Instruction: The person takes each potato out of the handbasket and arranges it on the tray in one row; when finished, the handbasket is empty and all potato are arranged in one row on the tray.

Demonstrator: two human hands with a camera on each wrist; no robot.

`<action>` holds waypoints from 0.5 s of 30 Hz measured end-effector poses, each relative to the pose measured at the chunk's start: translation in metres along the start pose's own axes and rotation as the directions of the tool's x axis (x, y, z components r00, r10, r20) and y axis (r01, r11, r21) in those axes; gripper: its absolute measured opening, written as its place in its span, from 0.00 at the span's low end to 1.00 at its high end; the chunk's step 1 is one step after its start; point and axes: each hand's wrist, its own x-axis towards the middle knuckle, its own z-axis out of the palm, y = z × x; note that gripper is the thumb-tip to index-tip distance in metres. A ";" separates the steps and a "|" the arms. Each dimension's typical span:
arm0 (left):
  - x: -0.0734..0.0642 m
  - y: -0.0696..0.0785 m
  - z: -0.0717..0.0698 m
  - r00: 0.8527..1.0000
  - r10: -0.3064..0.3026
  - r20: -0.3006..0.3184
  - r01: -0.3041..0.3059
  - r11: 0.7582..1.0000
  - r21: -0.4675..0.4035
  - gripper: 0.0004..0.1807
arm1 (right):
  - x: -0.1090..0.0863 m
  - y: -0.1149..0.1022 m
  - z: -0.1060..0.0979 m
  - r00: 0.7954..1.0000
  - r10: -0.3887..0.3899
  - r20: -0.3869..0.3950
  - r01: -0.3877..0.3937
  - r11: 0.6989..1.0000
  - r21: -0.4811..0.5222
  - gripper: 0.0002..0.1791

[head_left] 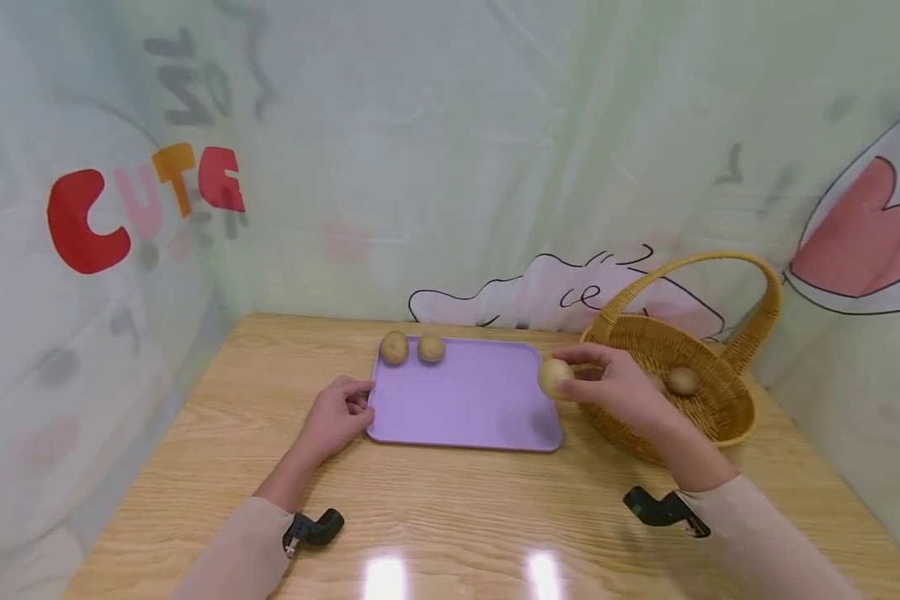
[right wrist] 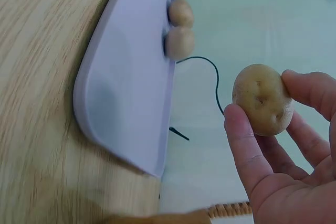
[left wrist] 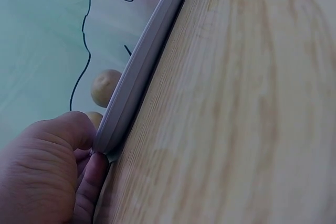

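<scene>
My right hand (head_left: 621,385) pinches a potato (right wrist: 262,99) between thumb and fingertips. In the head view it is over the right end of the purple tray (head_left: 465,404), beside the basket. My left hand (head_left: 337,419) grips the tray's left edge; the left wrist view shows thumb and a finger at its rim (left wrist: 142,66). At the tray's far left corner lie two potatoes, one (head_left: 394,348) left of the other (head_left: 431,348).
A wicker basket (head_left: 750,417) with a tall arched handle stands on the right of the wooden table (head_left: 450,508). Inside it lies a potato (head_left: 682,381), with another partly hidden by my right hand. A printed curtain (head_left: 420,167) hangs behind the table.
</scene>
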 end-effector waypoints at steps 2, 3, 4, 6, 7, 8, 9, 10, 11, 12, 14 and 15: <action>0.000 -0.001 0.000 1.000 0.001 -0.003 -0.001 1.000 0.000 0.23 | 0.007 0.001 0.005 1.000 0.002 0.010 -0.003 1.000 0.020 0.28; 0.001 -0.001 0.001 1.000 0.005 -0.003 -0.005 1.000 -0.001 0.23 | 0.010 0.002 0.008 1.000 0.004 0.016 -0.005 0.999 0.037 0.28; 0.001 -0.002 0.001 1.000 0.008 -0.003 -0.008 1.000 -0.002 0.23 | 0.013 0.003 0.010 1.000 0.005 0.017 -0.006 0.999 0.046 0.28; 0.003 -0.003 0.001 1.000 0.014 -0.002 -0.014 1.000 -0.006 0.22 | 0.020 0.005 0.014 1.000 0.006 0.018 -0.007 0.998 0.064 0.28; 0.003 -0.003 0.002 1.000 0.019 -0.003 -0.019 1.000 -0.005 0.22 | 0.023 0.005 0.015 1.000 0.003 0.020 -0.005 0.998 0.069 0.28; 0.003 -0.004 0.001 1.000 0.019 -0.003 -0.020 1.000 -0.008 0.22 | 0.027 0.006 0.017 1.000 0.002 0.020 -0.004 0.997 0.077 0.28; 0.004 -0.004 0.001 1.000 0.020 -0.004 -0.020 1.000 -0.008 0.22 | 0.030 0.006 0.019 1.000 -0.001 0.020 -0.001 0.997 0.081 0.28; 0.004 -0.004 0.001 1.000 0.019 -0.005 -0.019 1.000 -0.006 0.22 | 0.033 0.006 0.021 1.000 -0.002 0.019 0.001 0.996 0.088 0.28; 0.004 -0.004 0.000 1.000 0.019 -0.006 -0.019 1.000 -0.007 0.22 | 0.036 0.006 0.022 1.000 -0.004 0.018 0.002 0.996 0.091 0.28; 0.004 -0.005 0.000 1.000 0.019 -0.005 -0.019 1.000 -0.007 0.22 | 0.040 0.006 0.024 1.000 -0.004 0.017 0.003 0.996 0.094 0.28; 0.004 -0.005 -0.001 1.000 0.018 -0.004 -0.018 1.000 -0.011 0.22 | 0.046 0.006 0.029 1.000 0.000 0.015 -0.001 0.994 0.110 0.29; 0.004 -0.006 -0.002 1.000 0.018 -0.004 -0.018 1.000 -0.012 0.22 | 0.049 0.005 0.031 1.000 0.003 0.015 -0.005 0.993 0.118 0.29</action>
